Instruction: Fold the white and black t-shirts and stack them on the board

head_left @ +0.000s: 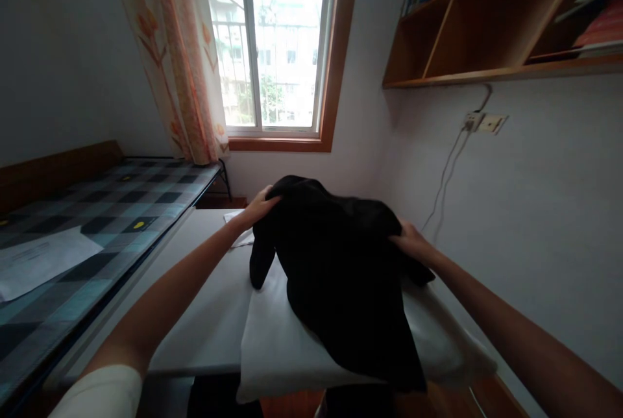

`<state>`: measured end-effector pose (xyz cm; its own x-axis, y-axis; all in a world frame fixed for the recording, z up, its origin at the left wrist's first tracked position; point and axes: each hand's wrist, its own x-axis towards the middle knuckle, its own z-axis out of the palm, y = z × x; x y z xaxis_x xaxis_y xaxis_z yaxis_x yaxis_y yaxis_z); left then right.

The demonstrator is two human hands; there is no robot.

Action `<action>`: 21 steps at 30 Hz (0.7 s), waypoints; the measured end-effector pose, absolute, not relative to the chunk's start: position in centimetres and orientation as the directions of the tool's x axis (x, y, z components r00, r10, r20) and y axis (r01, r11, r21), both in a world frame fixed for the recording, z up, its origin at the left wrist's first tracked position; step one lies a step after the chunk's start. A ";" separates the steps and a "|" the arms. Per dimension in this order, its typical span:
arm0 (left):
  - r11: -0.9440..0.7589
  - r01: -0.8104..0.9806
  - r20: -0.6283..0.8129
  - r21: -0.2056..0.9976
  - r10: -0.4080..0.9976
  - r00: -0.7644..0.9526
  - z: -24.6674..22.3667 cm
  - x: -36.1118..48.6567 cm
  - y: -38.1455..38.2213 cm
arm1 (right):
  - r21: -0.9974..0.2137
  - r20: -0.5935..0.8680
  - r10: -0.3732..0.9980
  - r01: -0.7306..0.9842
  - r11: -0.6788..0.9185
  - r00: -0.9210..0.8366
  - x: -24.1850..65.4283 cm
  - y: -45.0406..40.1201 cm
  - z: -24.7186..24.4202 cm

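Note:
A black short-sleeved shirt [341, 275] is held up by its shoulders, its lower part draping toward me. My left hand [261, 205] grips the shoulder on the left, fingers closed on the cloth. On the other side my right hand [411, 241] pinches the fabric near the right sleeve; some of its fingers are hidden by the cloth. One sleeve hangs down below my left hand. Beneath the shirt, a white cloth or bag [277, 346] lies over the near edge of a white table [195, 314].
A bed with a checked cover [160, 194] runs along the left, with a sheet of paper [48, 259] on it. Ahead are a window [287, 48] and a curtain [180, 67]. A wooden shelf [487, 28] overhangs the right, above a socket with cables [479, 122].

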<state>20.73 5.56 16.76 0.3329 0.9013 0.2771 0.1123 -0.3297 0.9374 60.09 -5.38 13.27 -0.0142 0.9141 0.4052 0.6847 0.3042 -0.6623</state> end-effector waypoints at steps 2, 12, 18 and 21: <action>-0.491 0.214 0.412 0.845 0.851 0.327 20.2 19.8 6.5 | -0.599 0.605 0.782 0.732 0.325 0.148 60.5 -4.3 16.7; -0.689 0.693 0.711 0.211 0.595 0.376 26.8 17.6 4.9 | -0.313 0.826 0.539 0.929 0.198 0.164 58.6 -4.6 25.6; -0.709 0.549 0.546 0.442 0.699 0.462 27.9 16.4 2.1 | -0.491 0.696 0.704 0.808 0.325 0.141 60.0 -8.2 26.6; -0.687 0.430 0.470 0.585 0.720 0.510 29.8 15.6 -1.2 | -0.613 0.672 0.722 0.670 0.419 0.164 62.1 -10.5 28.2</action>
<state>15.57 -1.21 29.81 0.5105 0.7199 0.4703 0.4301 -0.6873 0.5853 62.14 -10.50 28.16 0.1637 0.7222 0.6720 0.6698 0.4188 -0.6132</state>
